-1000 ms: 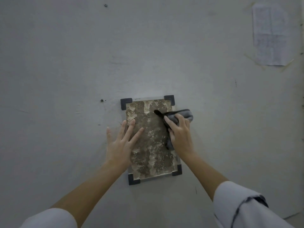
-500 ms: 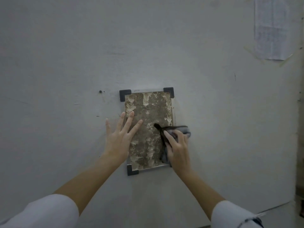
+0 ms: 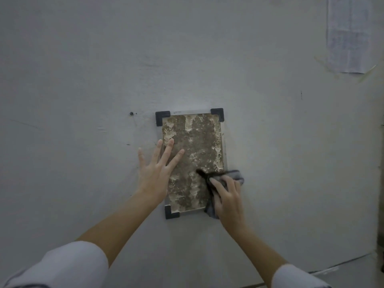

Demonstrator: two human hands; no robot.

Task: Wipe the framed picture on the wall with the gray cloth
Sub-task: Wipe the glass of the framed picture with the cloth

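Gray cloth [image 3: 234,176] has slid down the right side of the framed picture [image 3: 193,146]. A moment ago it was near the top corner. Now it is at the lower right part and sticks out a little over the edge onto the wall [image 3: 83,80]. So that side looks wiped from top to bottom, and I think the middle and the left side come next. The right hand [image 3: 227,197] holds the cloth. Its fingers [image 3: 218,185] bend over it and press it on the picture, and some cloth hangs out under the palm. The left hand [image 3: 154,173] is flat and spread wide and holds nothing. Its fingertips rest on the left side of the picture, maybe to keep it still. The picture hangs on the wall, under both hands.
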